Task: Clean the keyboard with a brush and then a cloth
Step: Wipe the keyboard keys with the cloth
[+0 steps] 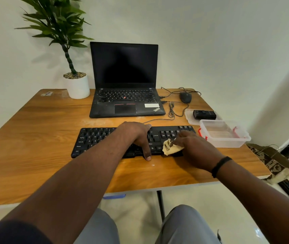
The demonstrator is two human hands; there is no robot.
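Note:
A black keyboard (pixel 94 140) lies across the middle of the wooden table (pixel 39 131). My left hand (pixel 136 134) rests flat over its middle keys, thumb reaching down past the front edge onto the table. My right hand (pixel 191 147) holds a crumpled cream cloth (pixel 169 147) against the keys on the keyboard's right part, near the front edge. No brush shows in this view.
An open black laptop (pixel 125 81) stands behind the keyboard. A potted plant (pixel 76 85) is at the back left. A mouse (pixel 185 97) with cables, a lid carrying a black device (pixel 204 115) and a clear plastic box (pixel 224 134) sit at the right. A bag (pixel 274 162) hangs off the right edge.

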